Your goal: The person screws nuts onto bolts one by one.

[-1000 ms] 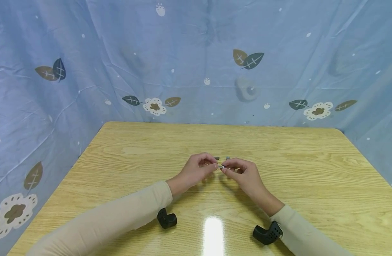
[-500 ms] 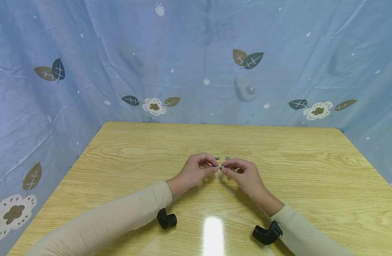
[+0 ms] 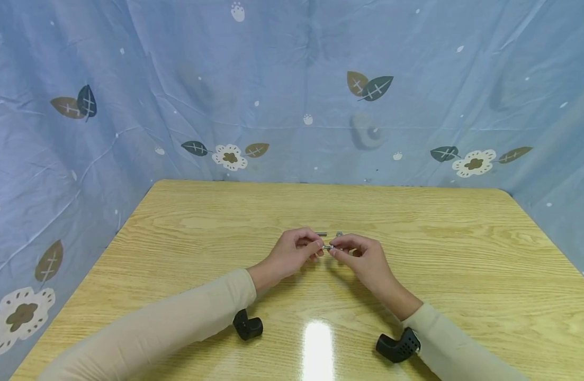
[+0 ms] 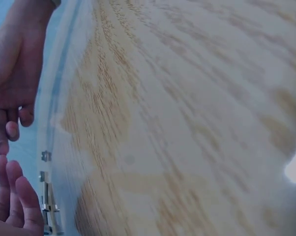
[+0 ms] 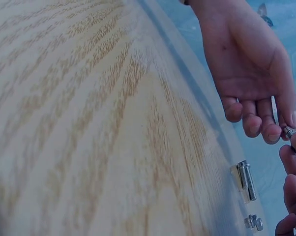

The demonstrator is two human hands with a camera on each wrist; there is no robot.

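Both hands meet over the table and share a small silver metal bolt (image 3: 327, 247). My left hand (image 3: 296, 251) pinches its left end between thumb and fingertips, while the thumb and index finger of my right hand (image 3: 360, 259) grip the right end. In the right wrist view the bolt's ringed metal end (image 5: 288, 131) shows between the fingertips; most of its length is hidden. Just beyond the hands lie a loose bolt (image 3: 322, 234) and a nut (image 3: 339, 233). The right wrist view shows bolts (image 5: 247, 180) side by side, and nuts (image 5: 254, 222) near them.
The wooden table (image 3: 215, 211) has a far edge against a blue patterned curtain (image 3: 292, 79). Black wrist mounts (image 3: 248, 326) sit under both sleeves. A bright light reflection (image 3: 317, 349) lies on the near tabletop.
My left thumb and fingertips have shifted on the bolt, the thumb slightly up and the other fingers lower beneath it. The right hand stays in place with its grip kept.
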